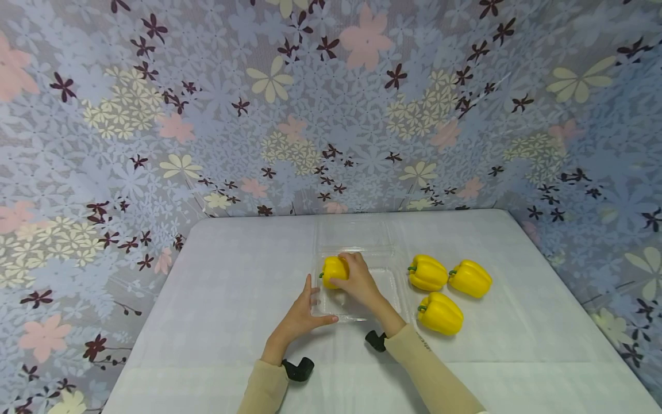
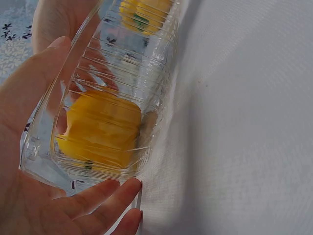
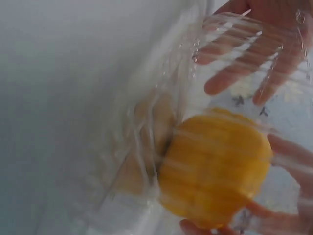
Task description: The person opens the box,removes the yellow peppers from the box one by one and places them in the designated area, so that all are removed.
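Note:
A clear plastic clamshell container (image 1: 385, 287) stands on the table, its transparent lid (image 1: 354, 230) folded back toward the wall. Inside its left part is a yellow bell pepper (image 1: 333, 271), green stem toward the left. My right hand (image 1: 360, 283) grips this pepper from its right side. At the container's near left corner is my left hand (image 1: 300, 315), thumb and fingers spread along the outside. Through the ribbed wall in the left wrist view, the pepper (image 2: 102, 129) sits low in the container. The right wrist view shows fingers around the pepper (image 3: 215, 169).
Right of the container lie three more yellow bell peppers, one near it (image 1: 428, 273), one farther right (image 1: 470, 279) and one closer to me (image 1: 441, 314). A pale cloth covers the table (image 1: 233, 276). Flowered fabric (image 1: 331, 115) hangs behind and at the sides.

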The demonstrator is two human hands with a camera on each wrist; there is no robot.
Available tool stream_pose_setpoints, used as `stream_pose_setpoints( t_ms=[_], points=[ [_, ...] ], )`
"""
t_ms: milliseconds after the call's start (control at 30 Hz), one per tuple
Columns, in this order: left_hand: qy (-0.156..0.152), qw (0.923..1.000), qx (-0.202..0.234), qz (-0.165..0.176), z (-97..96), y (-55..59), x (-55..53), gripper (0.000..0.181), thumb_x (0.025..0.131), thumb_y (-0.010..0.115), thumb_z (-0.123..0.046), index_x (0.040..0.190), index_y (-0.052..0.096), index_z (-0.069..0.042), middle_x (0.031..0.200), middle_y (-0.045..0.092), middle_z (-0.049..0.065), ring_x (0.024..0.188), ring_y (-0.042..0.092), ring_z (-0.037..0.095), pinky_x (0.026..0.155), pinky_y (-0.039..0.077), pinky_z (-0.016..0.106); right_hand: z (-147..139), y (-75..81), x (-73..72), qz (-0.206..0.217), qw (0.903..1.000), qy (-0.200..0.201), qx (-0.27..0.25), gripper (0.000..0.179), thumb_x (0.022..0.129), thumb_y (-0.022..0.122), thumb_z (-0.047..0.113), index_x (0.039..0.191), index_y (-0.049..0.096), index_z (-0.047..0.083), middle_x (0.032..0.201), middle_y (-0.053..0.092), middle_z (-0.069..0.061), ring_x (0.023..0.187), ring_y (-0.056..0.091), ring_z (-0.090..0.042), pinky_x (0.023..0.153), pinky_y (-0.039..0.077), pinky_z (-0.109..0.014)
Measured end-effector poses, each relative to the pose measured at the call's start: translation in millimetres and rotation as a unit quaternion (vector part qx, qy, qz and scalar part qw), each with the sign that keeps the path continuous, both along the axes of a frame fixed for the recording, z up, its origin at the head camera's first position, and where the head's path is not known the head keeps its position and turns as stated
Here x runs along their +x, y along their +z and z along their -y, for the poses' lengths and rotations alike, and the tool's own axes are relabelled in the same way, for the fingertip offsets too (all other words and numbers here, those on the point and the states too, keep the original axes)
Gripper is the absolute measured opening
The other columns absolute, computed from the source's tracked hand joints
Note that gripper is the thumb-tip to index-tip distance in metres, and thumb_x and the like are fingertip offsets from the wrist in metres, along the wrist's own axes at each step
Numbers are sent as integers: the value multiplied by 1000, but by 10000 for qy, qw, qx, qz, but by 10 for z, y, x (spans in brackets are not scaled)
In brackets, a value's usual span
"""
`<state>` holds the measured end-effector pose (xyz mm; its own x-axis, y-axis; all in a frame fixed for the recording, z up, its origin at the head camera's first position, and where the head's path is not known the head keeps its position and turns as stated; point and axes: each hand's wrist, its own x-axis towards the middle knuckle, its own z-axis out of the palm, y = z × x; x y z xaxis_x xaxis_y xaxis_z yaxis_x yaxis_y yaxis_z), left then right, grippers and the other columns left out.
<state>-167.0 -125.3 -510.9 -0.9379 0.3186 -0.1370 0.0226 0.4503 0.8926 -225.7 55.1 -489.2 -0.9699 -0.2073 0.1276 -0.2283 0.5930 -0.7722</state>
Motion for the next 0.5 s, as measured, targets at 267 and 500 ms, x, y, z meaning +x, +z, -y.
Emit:
stream_pose_setpoints(
  t_ms=[267,500],
  points=[
    [9,10000,15,35,-7,5,8,121,75,79,-42,153,-7,-8,152,32,20,131,46,38,106,38,56,44,-31,-2,231,9997,-118,31,73,73,81,24,134,47,4,118,47,-19,99,53,-29,88,50,-48],
    [4,10000,73,-14,-4,5,7,121,76,79,-40,153,-7,-7,152,32,21,131,46,39,106,38,56,47,-59,-19,361,9993,63,87,75,69,85,17,132,45,6,121,51,-19,101,56,-30,89,51,-49]
  ],
)
